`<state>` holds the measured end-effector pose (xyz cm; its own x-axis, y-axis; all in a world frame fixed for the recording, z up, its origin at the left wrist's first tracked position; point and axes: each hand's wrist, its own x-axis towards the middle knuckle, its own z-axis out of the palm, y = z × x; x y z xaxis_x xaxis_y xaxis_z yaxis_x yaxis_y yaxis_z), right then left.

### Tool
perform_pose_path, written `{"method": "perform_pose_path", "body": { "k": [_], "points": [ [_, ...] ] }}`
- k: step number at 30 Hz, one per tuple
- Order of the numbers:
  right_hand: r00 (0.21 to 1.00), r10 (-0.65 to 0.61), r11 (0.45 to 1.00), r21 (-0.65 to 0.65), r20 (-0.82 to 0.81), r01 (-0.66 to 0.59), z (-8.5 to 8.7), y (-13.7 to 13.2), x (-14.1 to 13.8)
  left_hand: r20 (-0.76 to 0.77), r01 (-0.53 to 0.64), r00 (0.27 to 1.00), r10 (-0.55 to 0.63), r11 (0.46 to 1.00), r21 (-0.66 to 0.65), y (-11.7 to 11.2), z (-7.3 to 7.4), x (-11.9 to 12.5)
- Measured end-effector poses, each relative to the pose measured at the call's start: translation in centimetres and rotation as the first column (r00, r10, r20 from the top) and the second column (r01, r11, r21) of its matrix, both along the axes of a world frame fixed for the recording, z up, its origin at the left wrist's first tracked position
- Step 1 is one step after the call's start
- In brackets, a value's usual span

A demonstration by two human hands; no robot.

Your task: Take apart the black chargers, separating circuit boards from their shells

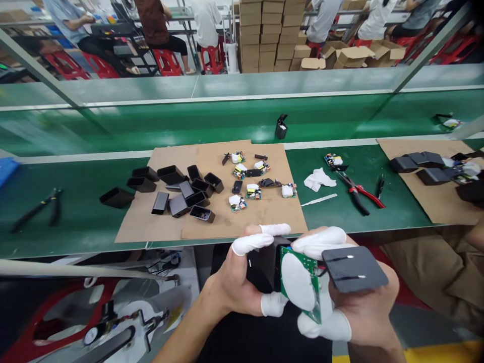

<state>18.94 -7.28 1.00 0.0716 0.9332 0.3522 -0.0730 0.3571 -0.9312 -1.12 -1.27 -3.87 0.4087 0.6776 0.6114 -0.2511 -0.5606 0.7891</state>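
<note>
In the head view my left hand (242, 282), with white finger cots, is closed around a black plastic housing (266, 259). My right hand (351, 302), also in finger cots, grips a green circuit board (313, 264) with a white pad on its face. One edge of the board sits at the mouth of the housing; how deep it goes I cannot tell. A wire joins the board to a black end cap (353, 267) with two metal prongs, which rests against my right hand. Both hands are held just in front of the bench edge.
Several empty black housings (179, 204) and several circuit boards (237, 202) lie on cardboard (223, 222). Red-handled pliers (359, 194), a white cloth (319, 179) and dark-handled pliers (38, 209) lie on the green bench. Behind runs a green conveyor belt (189, 123). A person sits at right.
</note>
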Motion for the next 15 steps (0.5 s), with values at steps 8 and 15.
{"method": "perform_pose_path", "body": {
  "k": [8, 15],
  "points": [
    [0.993, 0.009, 0.992, 0.126, 0.119, -0.024, 0.60, 0.67, -0.15, 0.004, 0.007, 1.000, -0.007, 1.000, 0.021, 0.22, 0.52, 0.08],
    [0.992, 0.019, 0.992, 0.118, 0.125, -0.034, 0.74, 0.88, -0.40, -0.022, -0.025, 0.999, 0.026, 0.999, 0.033, 0.24, 0.57, -0.01]
  ]
}}
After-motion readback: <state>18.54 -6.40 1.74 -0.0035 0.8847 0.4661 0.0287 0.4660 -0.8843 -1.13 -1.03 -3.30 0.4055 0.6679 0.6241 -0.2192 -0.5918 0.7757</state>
